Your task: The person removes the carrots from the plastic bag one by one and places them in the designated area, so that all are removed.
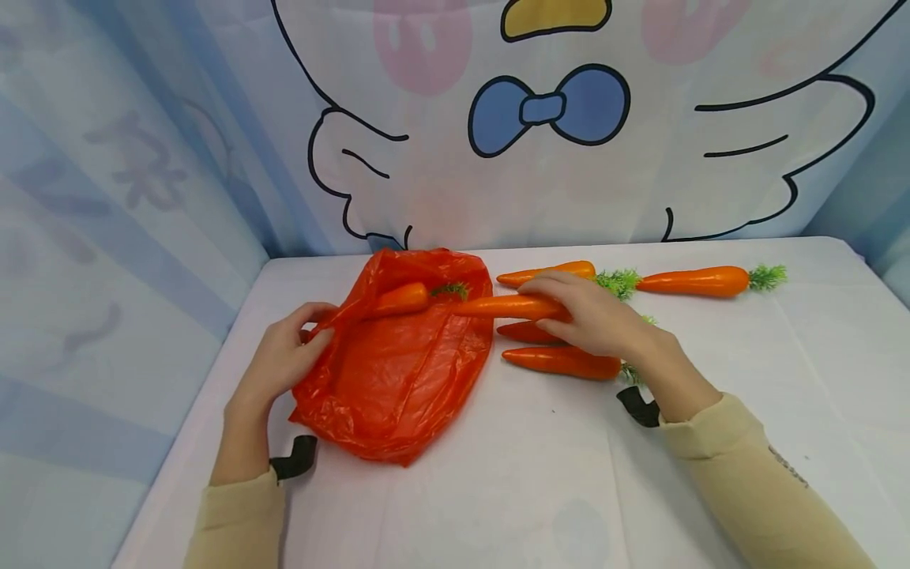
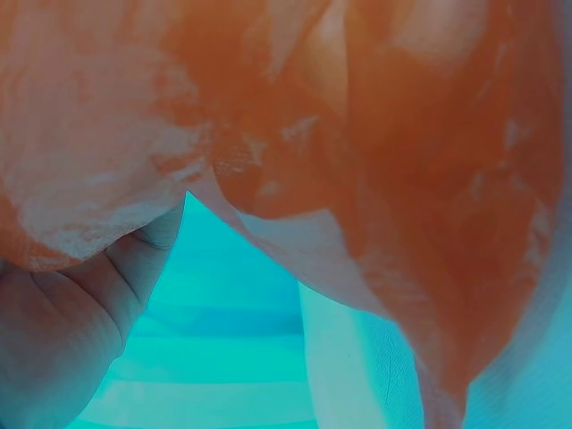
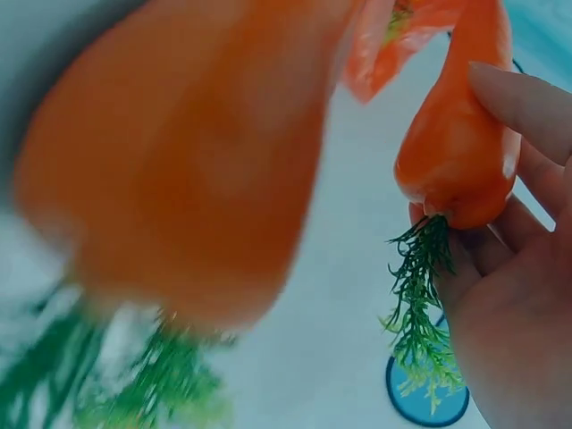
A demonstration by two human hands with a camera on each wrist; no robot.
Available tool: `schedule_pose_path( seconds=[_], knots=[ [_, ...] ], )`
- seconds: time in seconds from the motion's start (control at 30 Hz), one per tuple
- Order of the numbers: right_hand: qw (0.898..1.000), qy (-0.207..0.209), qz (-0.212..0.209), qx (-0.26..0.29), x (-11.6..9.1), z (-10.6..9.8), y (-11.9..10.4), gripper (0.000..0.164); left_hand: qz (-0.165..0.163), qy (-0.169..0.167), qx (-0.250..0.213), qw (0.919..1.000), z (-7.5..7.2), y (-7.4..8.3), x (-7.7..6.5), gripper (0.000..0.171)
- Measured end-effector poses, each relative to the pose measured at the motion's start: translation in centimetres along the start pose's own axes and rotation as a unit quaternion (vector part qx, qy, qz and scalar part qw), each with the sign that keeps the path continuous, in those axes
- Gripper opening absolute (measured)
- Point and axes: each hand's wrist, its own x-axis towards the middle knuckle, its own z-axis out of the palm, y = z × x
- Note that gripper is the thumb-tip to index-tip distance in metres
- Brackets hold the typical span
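Observation:
A red plastic bag (image 1: pixel 398 379) lies on the white table, its mouth pulled wide. The left hand (image 1: pixel 287 352) pinches the bag's left edge between thumb and fingers; in the left wrist view the thin plastic (image 2: pixel 429 134) covers most of the picture. One orange toy carrot (image 1: pixel 401 300) with a green top lies inside the bag. The right hand (image 1: pixel 600 316) grips another carrot (image 1: pixel 508 307) by its thick end, the tip reaching over the bag's right rim. In the right wrist view the thumb and fingers wrap this carrot (image 3: pixel 460 152), its leafy top hanging below.
Close under and around the right hand lie more carrots: one behind it (image 1: pixel 550 273), a partly hidden one (image 1: pixel 526 332) and one in front (image 1: pixel 562 362). Farther right is another carrot (image 1: pixel 697 281). A printed curtain (image 1: pixel 540 190) stands along the table's back edge.

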Motion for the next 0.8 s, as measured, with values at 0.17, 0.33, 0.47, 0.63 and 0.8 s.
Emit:
schedule_pose_path(
  seconds=[0.17,0.33,0.47,0.63,0.8],
  knots=[
    [1.0,0.002,0.01,-0.016,-1.1,-0.9,1.1,0.048,0.003,0.002,0.002,1.0,0.0,0.0,0.0,0.04],
    [1.0,-0.001,0.021,-0.021,-2.2,-1.9,1.9,0.048,0.001,0.0,0.001,1.0,-0.1,0.1,-0.1,0.04],
    [1.0,0.008,0.014,-0.02,-3.0,-2.6,2.6,0.047,-0.002,-0.001,0.0,1.0,-0.1,0.1,-0.1,0.04],
    [0.999,0.034,-0.01,-0.02,-4.0,-3.3,3.9,0.047,-0.004,-0.002,0.001,1.0,0.0,-0.1,0.0,0.04],
    [0.998,0.051,-0.009,-0.026,-5.0,-4.0,5.3,0.047,-0.002,-0.003,-0.001,1.0,0.0,-0.1,0.0,0.04]
  ],
)
